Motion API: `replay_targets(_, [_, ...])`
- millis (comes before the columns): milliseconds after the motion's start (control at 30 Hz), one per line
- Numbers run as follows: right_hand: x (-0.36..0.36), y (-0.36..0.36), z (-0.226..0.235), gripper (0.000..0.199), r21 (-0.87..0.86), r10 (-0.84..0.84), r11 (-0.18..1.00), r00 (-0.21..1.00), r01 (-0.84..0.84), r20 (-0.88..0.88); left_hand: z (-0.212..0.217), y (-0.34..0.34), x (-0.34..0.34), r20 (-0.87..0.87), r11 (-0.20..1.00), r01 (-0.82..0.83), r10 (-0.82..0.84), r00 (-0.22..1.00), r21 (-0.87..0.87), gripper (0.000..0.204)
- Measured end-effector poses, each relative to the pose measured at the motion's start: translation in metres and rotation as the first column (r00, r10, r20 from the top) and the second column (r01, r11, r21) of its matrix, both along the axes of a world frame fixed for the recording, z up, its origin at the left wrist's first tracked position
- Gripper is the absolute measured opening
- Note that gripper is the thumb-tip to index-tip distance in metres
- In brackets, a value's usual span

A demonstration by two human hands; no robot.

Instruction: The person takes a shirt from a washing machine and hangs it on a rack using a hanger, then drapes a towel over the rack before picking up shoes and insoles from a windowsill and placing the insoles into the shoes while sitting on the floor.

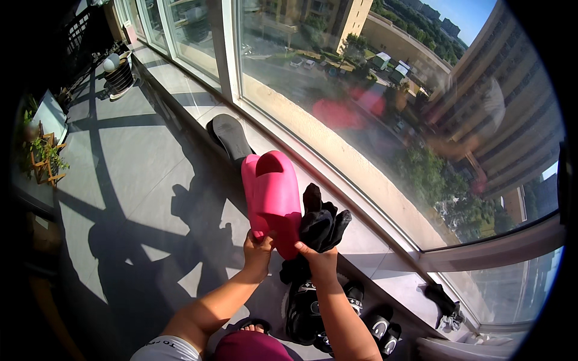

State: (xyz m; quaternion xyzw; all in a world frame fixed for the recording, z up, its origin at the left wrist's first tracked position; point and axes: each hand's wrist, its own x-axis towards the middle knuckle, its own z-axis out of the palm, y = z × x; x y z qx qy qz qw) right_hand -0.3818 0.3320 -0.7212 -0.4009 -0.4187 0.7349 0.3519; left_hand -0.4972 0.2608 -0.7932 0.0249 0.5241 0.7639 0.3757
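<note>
A pair of bright pink slide slippers (276, 194) is held out in front of me, one lying against the other. My left hand (259, 253) is closed around the heel end of the left slipper. On the other side, my right hand (320, 260) grips the heel end of the right one, its thumb along the edge. Just past their toes lies a dark slipper (230, 136) on the window ledge, partly covered by the pink pair. Beside my right hand, a bunch of black cloth (324, 225), perhaps socks, rests on the ledge.
Black shoes (304, 313) and black slippers (380, 328) stand on the floor below the ledge (361, 237). A dark crumpled cloth (442, 301) lies farther right. Large windows (385, 138) run along the right. Plants (51, 147) and a striped pot (119, 78) stand left.
</note>
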Motion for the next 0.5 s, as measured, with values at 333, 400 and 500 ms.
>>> replay_targets(333, [0.055,-0.044,0.006,0.035,0.073,0.156,0.974,0.863,-0.216,0.48,-0.002,-0.082,0.012,-0.097,0.961,0.274,-0.276,0.956,-0.03,0.031])
replay_targets(400, [0.064,-0.039,0.017,0.025,-0.086,0.005,0.996,0.957,0.021,0.289,0.017,-0.078,0.008,0.143,0.952,0.307,-0.304,0.942,-0.003,0.029])
replay_targets(500, [0.071,-0.035,0.019,0.043,-0.333,-0.078,0.942,0.994,0.048,-0.075,0.017,-0.069,0.01,0.051,0.917,0.384,-0.381,0.923,-0.107,0.029])
